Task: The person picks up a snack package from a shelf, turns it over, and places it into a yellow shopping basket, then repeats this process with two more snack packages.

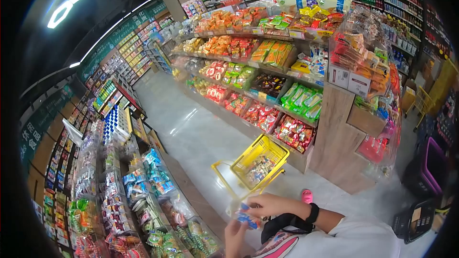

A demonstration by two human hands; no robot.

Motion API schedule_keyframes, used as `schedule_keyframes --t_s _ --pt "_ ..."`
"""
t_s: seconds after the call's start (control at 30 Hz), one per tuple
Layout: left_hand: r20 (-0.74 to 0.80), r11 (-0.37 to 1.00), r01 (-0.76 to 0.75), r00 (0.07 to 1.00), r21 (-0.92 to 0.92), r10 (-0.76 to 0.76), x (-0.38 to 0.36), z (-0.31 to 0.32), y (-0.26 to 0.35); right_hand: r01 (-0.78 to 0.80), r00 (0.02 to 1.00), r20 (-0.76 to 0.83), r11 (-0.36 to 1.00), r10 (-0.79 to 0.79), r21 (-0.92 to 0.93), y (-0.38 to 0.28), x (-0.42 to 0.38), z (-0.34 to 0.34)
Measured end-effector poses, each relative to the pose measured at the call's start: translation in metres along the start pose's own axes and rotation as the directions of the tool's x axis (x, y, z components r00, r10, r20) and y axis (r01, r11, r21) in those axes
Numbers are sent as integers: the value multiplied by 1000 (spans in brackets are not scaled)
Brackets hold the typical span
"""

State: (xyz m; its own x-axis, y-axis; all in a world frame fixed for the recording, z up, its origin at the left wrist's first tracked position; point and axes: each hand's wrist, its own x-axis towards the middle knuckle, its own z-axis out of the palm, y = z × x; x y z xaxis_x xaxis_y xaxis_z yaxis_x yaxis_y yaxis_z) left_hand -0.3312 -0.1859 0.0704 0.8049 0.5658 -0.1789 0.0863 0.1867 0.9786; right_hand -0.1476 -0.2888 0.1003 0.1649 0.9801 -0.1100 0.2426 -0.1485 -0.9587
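Observation:
Near the bottom centre, my right hand, with a black band at the wrist, has its fingers closed on a small blue, white and red packet. My left hand is just below and to the left, its fingertips against the packet's lower left side. Just beyond my hands stands a yellow shopping basket on a yellow cart frame. Many small wrapped pieces lie at the bottom of the basket.
A tiered shelf of bagged snacks runs behind the basket, ending in a wooden panel. Snack bins line the left. Grey floor lies between them. Dark baskets and a yellow cart are at the right.

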Motion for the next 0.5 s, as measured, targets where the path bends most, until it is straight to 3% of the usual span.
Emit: schedule_keyframes --t_s 0.1,0.23,0.5 --pt "-58 1000 21 998 13 -20 -21 -10 -2 115 993 49 988 -111 -103 17 13 13" --pt "-133 992 21 991 121 -5 -39 -23 -15 145 983 133 977 -124 -157 12 19 18" --pt "-95 999 -23 995 37 26 -58 -35 -23 133 973 213 975 -94 -176 14 20 30"
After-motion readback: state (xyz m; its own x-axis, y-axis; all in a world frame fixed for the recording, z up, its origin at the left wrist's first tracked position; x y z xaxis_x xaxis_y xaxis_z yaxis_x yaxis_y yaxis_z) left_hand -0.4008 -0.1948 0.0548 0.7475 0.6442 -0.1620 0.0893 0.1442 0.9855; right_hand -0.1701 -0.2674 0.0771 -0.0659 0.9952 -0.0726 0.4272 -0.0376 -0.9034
